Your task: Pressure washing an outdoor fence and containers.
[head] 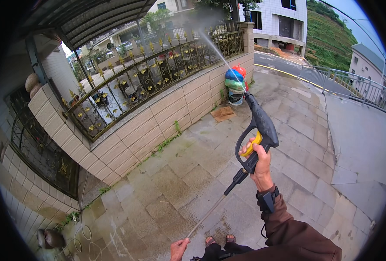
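Observation:
My right hand (260, 163) grips the black pistol handle of a pressure washer spray gun (261, 120), fingers at its yellow trigger. A thin jet of water (217, 50) leaves the nozzle towards the upper left and breaks into mist at the ornate metal railing (153, 73) on the tiled low wall (166, 109). Low in the view, my left hand (179, 249) holds the thin hose (206, 216) that runs up to the gun's base.
Beside the wall stands a bucket (235, 97) with blue, green and red bags on it; flattened cardboard (223, 114) lies near. Loose hose (78, 241) coils at lower left by brown pots (53, 238). Paving (179, 182) looks wet. A grey guardrail (346, 84) borders the road side.

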A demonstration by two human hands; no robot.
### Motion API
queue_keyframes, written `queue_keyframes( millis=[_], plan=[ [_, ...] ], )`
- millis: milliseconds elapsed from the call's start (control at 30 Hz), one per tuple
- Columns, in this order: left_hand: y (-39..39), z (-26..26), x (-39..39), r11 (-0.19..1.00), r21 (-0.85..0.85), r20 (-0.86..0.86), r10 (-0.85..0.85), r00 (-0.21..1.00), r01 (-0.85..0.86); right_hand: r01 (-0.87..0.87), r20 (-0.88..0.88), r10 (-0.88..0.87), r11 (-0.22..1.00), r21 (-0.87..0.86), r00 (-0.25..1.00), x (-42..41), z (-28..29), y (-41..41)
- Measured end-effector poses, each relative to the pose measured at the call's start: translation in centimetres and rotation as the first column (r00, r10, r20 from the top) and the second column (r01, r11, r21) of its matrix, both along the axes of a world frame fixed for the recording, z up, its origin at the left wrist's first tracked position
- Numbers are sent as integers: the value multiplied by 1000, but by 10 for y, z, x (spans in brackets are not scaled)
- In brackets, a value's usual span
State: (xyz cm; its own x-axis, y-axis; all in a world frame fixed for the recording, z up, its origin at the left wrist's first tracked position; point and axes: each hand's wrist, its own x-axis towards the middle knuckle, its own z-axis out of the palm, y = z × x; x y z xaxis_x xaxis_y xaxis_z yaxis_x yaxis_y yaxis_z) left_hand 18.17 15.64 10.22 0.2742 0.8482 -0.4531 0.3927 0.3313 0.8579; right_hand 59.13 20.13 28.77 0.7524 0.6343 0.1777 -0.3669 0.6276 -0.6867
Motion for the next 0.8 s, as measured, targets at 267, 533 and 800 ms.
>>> queue_keyframes(
  millis=[267, 533, 800],
  plan=[
    [0, -18, -6, 999, -40, 7, 29, 1000, -29, 5, 10, -5, 1000, -2, 1000, -2, 4, 0],
    [-6, -32, -18, 999, -35, -68, 3, 998, -6, -13, -72, 9, 999, -51, 997, 6, -25, -4],
    [-13, -31, -23, 996, -86, -105, 14, 994, -23, -3, -89, -3, 998, -67, 996, 4, -27, -6]
  ],
)
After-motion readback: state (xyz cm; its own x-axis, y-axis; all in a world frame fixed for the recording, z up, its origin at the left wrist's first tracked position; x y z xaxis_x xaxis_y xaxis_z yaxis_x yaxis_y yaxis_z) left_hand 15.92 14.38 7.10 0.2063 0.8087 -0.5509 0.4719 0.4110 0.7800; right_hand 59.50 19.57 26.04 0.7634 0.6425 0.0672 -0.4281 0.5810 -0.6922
